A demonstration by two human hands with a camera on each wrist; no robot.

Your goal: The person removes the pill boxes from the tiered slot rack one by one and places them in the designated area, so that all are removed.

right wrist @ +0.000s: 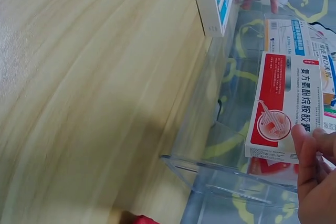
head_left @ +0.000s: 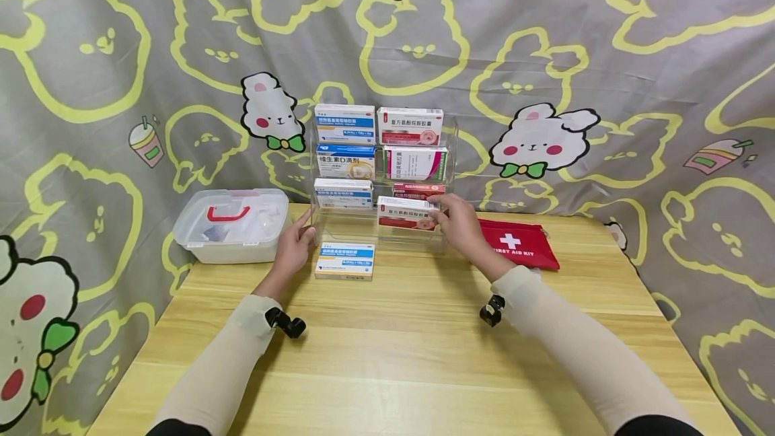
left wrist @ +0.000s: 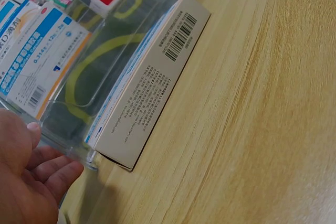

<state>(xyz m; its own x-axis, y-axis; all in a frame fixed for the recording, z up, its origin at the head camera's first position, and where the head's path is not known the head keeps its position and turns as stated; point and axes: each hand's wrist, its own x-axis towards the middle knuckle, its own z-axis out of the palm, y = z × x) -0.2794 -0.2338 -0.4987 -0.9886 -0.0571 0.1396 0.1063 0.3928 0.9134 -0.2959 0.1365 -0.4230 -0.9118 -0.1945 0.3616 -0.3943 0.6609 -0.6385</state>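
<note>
My right hand [head_left: 457,221] pinches a red and white medicine box [head_left: 404,214] by its right end, thumb in front. The box is in front of the lower right part of a clear display rack [right wrist: 210,150], overlapping a red box [head_left: 419,190] behind it. In the right wrist view the thumb and fingertips meet at the box's edge. My left hand [head_left: 295,247] touches the rack's left side, its fingers extended along the clear wall near the front corner. A blue and white medicine box [head_left: 344,261] rests on the table before the rack, close to the left hand.
The rack's upper tiers carry several boxes, including a vitamin D box [head_left: 346,162] and a pink and green box [head_left: 415,163]. Left of it sits a translucent bin [head_left: 230,247] with a red handle. A red first aid pouch [head_left: 533,244] lies at right. Behind hangs a patterned curtain [head_left: 418,25].
</note>
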